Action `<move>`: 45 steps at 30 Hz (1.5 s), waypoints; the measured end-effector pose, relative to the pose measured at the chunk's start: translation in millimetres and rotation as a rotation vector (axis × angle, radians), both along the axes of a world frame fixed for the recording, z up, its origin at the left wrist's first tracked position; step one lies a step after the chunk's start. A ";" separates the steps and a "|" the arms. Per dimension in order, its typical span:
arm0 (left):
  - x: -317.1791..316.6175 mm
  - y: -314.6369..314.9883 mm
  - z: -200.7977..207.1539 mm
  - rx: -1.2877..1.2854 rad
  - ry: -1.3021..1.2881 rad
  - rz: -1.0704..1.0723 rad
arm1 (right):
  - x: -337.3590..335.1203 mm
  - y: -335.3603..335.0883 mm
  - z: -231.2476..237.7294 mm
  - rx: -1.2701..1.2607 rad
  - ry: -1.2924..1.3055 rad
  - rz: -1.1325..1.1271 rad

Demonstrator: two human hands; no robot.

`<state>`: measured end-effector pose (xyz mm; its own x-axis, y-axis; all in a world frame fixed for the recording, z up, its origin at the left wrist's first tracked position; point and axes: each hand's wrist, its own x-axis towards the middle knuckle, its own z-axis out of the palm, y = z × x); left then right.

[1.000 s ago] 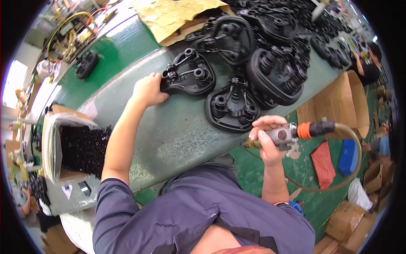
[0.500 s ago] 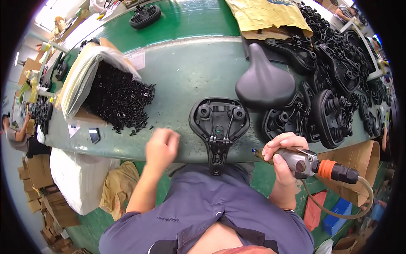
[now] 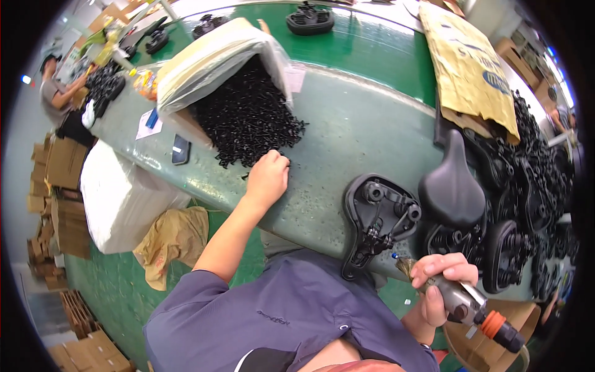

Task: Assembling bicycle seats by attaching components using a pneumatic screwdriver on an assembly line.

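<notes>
Landmark: upturned black plastic bicycle saddle (image 3: 377,217), underside up w/ rails and clamp showing, lying on the worn pale-green table (image 3: 353,130) near the table's front edge.

Left hand (image 3: 268,177): well to the left of the saddle, fingers curled down at the near fringe of a heap of small black screws/fasteners (image 3: 248,118) that spills from a tipped cardboard box lined w/ clear plastic (image 3: 211,62). Fingertips touch the loose pieces; looks like a pinch on one or a few, but what's between the fingers is hidden, so cannot tell for sure if it has one.

Right hand (image 3: 443,279): just below-right of the saddle, closed around a grey pneumatic screwdriver w/ orange hose collar (image 3: 465,301). Bit end points up-left toward the saddle's rear edge, close to but not touching it.

Judgement, step in hand = picking fasteners. To do well: take single pieces off the thin edge of the heap rather than digging in; keep the driver parked low and steady, bit clear of the saddle shell, so no scuffing.

Around: right of the saddle, one saddle right side up (black, smooth top) (image 3: 451,186), then a big pile of more black saddles (image 3: 533,186). Beyond it, brown paper sheet (image 3: 465,68). Far left of it, dark phone (image 3: 180,149) on the table by the box.
</notes>
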<state>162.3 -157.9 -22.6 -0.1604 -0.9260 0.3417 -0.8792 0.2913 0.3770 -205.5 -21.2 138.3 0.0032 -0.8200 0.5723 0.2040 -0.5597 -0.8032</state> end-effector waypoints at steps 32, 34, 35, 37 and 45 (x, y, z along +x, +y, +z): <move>-130.2 90.5 62.8 0.991 1.861 -0.722 | 23.3 -34.2 18.9 -0.183 -0.132 0.327; -130.2 90.1 62.5 0.954 1.777 -0.686 | 23.4 -31.2 17.2 -0.156 -0.129 0.310; -130.4 89.2 62.0 0.869 1.719 -0.697 | 24.3 -30.3 16.5 -0.138 -0.137 0.286; -131.7 90.8 60.9 0.732 1.628 -0.712 | 24.2 -25.5 19.0 -0.089 -0.146 0.261; -134.0 89.9 67.0 1.127 1.672 -0.668 | 22.7 -31.3 11.0 -0.080 -0.259 0.258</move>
